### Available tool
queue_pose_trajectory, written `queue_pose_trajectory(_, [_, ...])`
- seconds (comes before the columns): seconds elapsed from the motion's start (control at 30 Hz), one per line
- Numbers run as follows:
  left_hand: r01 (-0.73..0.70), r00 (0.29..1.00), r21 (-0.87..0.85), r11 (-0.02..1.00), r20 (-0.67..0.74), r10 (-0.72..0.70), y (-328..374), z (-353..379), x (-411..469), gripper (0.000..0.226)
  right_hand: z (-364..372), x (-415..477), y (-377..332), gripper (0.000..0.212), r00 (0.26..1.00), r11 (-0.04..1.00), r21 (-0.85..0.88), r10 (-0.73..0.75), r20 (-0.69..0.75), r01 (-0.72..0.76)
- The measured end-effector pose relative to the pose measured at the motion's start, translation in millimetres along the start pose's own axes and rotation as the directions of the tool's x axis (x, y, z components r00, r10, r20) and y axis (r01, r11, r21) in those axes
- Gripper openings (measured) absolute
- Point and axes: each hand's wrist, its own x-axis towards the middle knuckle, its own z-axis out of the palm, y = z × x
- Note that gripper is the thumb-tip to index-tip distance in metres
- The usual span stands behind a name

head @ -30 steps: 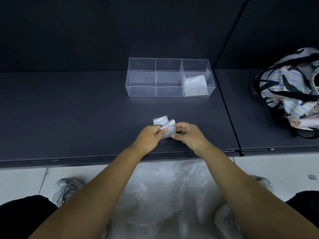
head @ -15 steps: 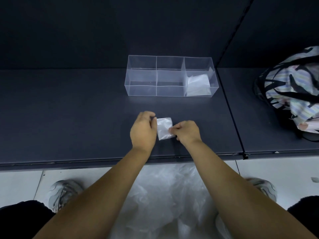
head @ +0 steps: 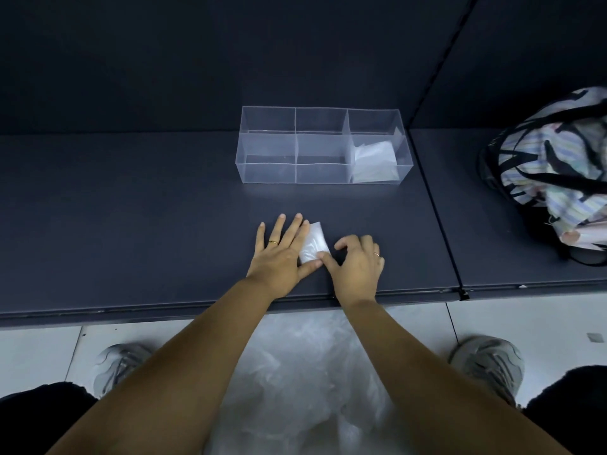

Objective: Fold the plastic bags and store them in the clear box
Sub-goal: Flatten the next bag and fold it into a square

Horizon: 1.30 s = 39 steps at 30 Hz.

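Since seeming light, slippery, best pinched at edges: pressing folded bag (head: 315, 242) under straight-fingered left grip (head: 279, 257), thumbing corner with curled right grip (head: 358, 267), hold unclear.

On the tabletop (head: 131, 224) the box (head: 269, 174) sits far, one bag (head: 374, 159) in its right compartment. Nearer, a smaller bag (head: 313, 243) lies between the left hand (head: 279, 254) and right hand (head: 358, 267). A tote (head: 551, 159) sits far right.
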Motion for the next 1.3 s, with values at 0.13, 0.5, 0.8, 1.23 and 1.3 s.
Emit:
queue_pose_trajectory(0.13, [0.009, 1.000, 0.031, 0.999, 0.006, -0.009, -2, -2, 2, 0.095, 0, 1, 6, 0.017, 1.000, 1.000, -0.013, -0.024, -0.014, 0.024])
queue_pose_trajectory(0.5, [0.299, 0.954, -0.016, 0.954, 0.010, -0.299, 26, 4, -16, 0.095, -9, 8, -27, 0.013, 0.977, 0.990, 0.081, 0.095, 0.189, -0.112])
queue_pose_trajectory(0.8, [0.352, 0.931, -0.614, 0.706, 0.151, -0.333, 41, -21, -45, 0.105, -47, 17, -13, 0.028, 0.911, 0.835, 0.505, -0.010, 0.412, -0.219])
queue_pose_trajectory(1.23, [0.099, 0.966, -0.992, -0.084, 0.116, -0.229, 65, -121, 47, 0.033, -124, 100, -4, 0.007, 0.868, 0.738, 0.599, -0.036, 0.496, -0.312])
queue_pose_trajectory(1.3, [0.019, 0.924, -0.998, 0.065, -0.007, -0.383, 60, -128, 69, 0.025, -124, 134, -4, 0.010, 0.938, 0.735, 0.620, 0.064, 0.341, -0.276])
